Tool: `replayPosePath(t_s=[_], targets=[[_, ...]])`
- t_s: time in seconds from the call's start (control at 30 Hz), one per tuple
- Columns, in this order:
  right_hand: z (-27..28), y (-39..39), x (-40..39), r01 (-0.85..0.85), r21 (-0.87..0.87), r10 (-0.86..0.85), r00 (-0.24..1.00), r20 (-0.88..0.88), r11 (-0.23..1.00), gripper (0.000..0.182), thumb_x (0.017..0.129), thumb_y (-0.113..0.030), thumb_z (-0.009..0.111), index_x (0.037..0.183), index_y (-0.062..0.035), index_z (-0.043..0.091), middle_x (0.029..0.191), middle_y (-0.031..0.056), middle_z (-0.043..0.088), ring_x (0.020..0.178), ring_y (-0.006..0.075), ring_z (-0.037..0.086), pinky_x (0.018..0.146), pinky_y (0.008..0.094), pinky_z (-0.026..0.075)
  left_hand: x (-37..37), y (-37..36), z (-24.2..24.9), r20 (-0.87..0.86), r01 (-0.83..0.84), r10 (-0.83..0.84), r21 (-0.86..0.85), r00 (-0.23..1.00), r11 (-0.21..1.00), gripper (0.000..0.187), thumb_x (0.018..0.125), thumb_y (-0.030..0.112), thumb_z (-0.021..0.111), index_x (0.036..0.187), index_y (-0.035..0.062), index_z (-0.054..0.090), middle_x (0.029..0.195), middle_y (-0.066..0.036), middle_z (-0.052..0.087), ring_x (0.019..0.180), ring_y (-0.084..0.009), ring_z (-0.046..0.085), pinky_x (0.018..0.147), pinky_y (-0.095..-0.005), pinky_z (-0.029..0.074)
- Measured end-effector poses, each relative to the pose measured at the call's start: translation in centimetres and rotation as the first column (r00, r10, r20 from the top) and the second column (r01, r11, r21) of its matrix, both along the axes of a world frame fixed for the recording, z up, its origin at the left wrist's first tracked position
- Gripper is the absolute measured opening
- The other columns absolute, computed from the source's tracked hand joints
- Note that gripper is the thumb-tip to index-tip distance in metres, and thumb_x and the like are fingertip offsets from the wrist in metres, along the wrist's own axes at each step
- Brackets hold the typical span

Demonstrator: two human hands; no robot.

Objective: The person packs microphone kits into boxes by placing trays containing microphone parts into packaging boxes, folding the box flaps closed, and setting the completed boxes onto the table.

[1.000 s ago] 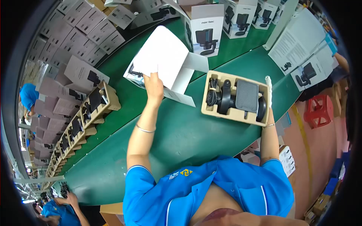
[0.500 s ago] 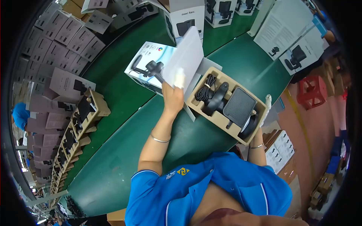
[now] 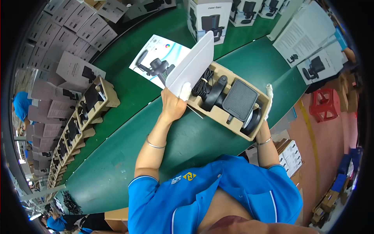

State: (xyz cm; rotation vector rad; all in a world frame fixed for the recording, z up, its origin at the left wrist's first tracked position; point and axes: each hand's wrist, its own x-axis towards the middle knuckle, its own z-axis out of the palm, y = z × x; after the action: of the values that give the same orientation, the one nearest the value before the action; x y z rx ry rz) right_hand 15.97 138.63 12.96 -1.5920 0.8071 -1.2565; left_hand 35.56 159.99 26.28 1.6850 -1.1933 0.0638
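My left hand (image 3: 175, 102), with white coverings on some fingertips, is closed on the near edge of an open printed box (image 3: 156, 64), beside its raised white flap (image 3: 193, 62). A brown pulp tray (image 3: 218, 117) sits with its left end at the box opening. It holds a coiled black cable (image 3: 202, 84), a black stand part (image 3: 214, 93), a black mesh-faced device (image 3: 240, 100) and a round black base (image 3: 252, 121). My right hand (image 3: 268, 105) grips the tray's right end, its fingers along the outer side and partly hidden.
Printed boxes (image 3: 212, 19) stand at the back, and more (image 3: 307, 35) at the right. A row of filled pulp trays (image 3: 78, 124) and stacked boxes (image 3: 66, 27) line the left. A red stool (image 3: 324, 104) stands on the floor. A co-worker in blue (image 3: 21, 105) is far left.
The tray has shifted left toward the box, and its left end now lies at the opening. My left hand has moved slightly left and down, and the white flap has swung lower.
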Motion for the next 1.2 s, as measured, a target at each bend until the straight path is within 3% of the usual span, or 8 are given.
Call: replayPosePath(t_s=[0.27, 0.3, 0.37, 0.8, 0.97, 1.03, 1.13, 1.2], targets=[[0.8, 3.1, 1.9, -0.348, 0.737, -0.068, 0.881, 0.469, 0.579, 0.034, 0.089, -0.035, 0.048, 0.103, -0.0053, 0.057, 0.104, 0.007, 0.054, 0.089, 0.0149, 0.05, 0.081, 0.0277, 0.039, -0.4, 0.2, 0.4, 0.088, 0.029, -0.036, 0.071, 0.995, 0.997, 0.033, 0.081, 0.019, 0.053, 0.105, -0.0014, 0.059, 0.107, -0.016, 0.061, 0.096, -0.0318, 0.058, 0.093, -0.0394, 0.039], [2.1, 4.0, 2.0, -0.352, 0.734, -0.064, 0.879, 0.472, 0.58, 0.034, 0.089, -0.035, 0.048, 0.103, -0.0053, 0.057, 0.104, 0.007, 0.054, 0.089, 0.0149, 0.05, 0.081, 0.0277, 0.039, 0.0, 0.3, 0.7, 0.17, 0.053, -0.069, 0.096, 0.983, 0.994, 0.035, 0.08, 0.019, 0.054, 0.108, -0.0011, 0.058, 0.109, -0.016, 0.06, 0.097, -0.0315, 0.058, 0.091, -0.0382, 0.039], [6.1, 7.0, 1.4, 0.175, -0.071, -0.186, 0.962, -0.202, 0.982, 0.03, 0.09, -0.029, 0.045, 0.091, -0.0025, 0.058, 0.095, 0.0074, 0.054, 0.08, 0.014, 0.05, 0.075, 0.0264, 0.039, 1.0, 0.6, 1.3, 0.335, 0.088, -0.133, 0.147, 0.933, 0.985, 0.039, 0.079, 0.019, 0.055, 0.113, -0.0006, 0.056, 0.113, -0.014, 0.059, 0.098, -0.0309, 0.057, 0.089, -0.036, 0.04], [5.2, 12.1, 12.3, -0.388, 0.335, 0.339, 0.92, 0.197, 0.858, 0.036, 0.088, -0.02, 0.039, 0.117, 0.0023, 0.043, 0.107, 0.0154, 0.052, 0.094, 0.0222, 0.051, 0.086, 0.0306, 0.04, 1.3, 0.2, 0.5, 0.382, -0.014, -0.042, 0.143, 0.923, 0.99, 0.039, 0.075, 0.027, 0.056, 0.108, 0.0067, 0.061, 0.117, -0.002, 0.059, 0.115, -0.0214, 0.051, 0.093, -0.0342, 0.039], [8.0, 10.9, 13.2, -0.701, 0.393, 0.654, 0.706, 0.27, 0.595, 0.048, 0.089, -0.024, 0.044, 0.129, 0.0017, 0.035, 0.12, 0.0181, 0.051, 0.108, 0.0262, 0.051, 0.095, 0.0324, 0.037, 1.9, 1.7, 0.7, 0.437, -0.014, -0.079, 0.205, 0.896, 0.979, 0.047, 0.076, 0.032, 0.057, 0.116, 0.0077, 0.057, 0.122, -0.005, 0.056, 0.116, -0.0229, 0.049, 0.096, -0.0361, 0.037], [9.8, 11.8, 9.6, -0.916, 0.363, 0.571, 0.391, 0.721, 0.169, 0.043, 0.089, -0.029, 0.045, 0.124, -0.0025, 0.043, 0.117, 0.017, 0.052, 0.103, 0.0248, 0.052, 0.09, 0.0339, 0.041, 2.8, 1.3, 0.8, 0.499, 0.02, -0.133, 0.225, 0.856, 0.974, 0.051, 0.076, 0.034, 0.058, 0.12, 0.0079, 0.054, 0.125, -0.006, 0.053, 0.117, -0.0237, 0.049, 0.097, -0.0373, 0.035], [6.7, 11.4, 7.8, -0.849, 0.152, 0.816, 0.529, 0.233, 0.506, 0.042, 0.089, -0.032, 0.045, 0.122, -0.0068, 0.047, 0.119, 0.0144, 0.052, 0.101, 0.0261, 0.053, 0.089, 0.0341, 0.041, 5.2, 2.8, 1.9, 0.503, 0.036, -0.25, 0.396, 0.828, 0.918, 0.062, 0.075, 0.043, 0.06, 0.125, 0.01, 0.049, 0.131, -0.004, 0.047, 0.123, -0.0228, 0.042, 0.102, -0.0418, 0.03], [7.7, 11.9, 6.8, -0.6, -0.343, 0.329, 0.735, -0.593, 0.723, 0.037, 0.088, -0.032, 0.044, 0.115, -0.008, 0.051, 0.11, 0.0144, 0.058, 0.091, 0.0304, 0.057, 0.08, 0.0365, 0.045, 6.6, 3.8, 2.4, 0.573, -0.068, -0.256, 0.483, 0.778, 0.873, 0.069, 0.071, 0.051, 0.062, 0.126, 0.012, 0.048, 0.134, -0.004, 0.044, 0.126, -0.0238, 0.039, 0.104, -0.0437, 0.025]])
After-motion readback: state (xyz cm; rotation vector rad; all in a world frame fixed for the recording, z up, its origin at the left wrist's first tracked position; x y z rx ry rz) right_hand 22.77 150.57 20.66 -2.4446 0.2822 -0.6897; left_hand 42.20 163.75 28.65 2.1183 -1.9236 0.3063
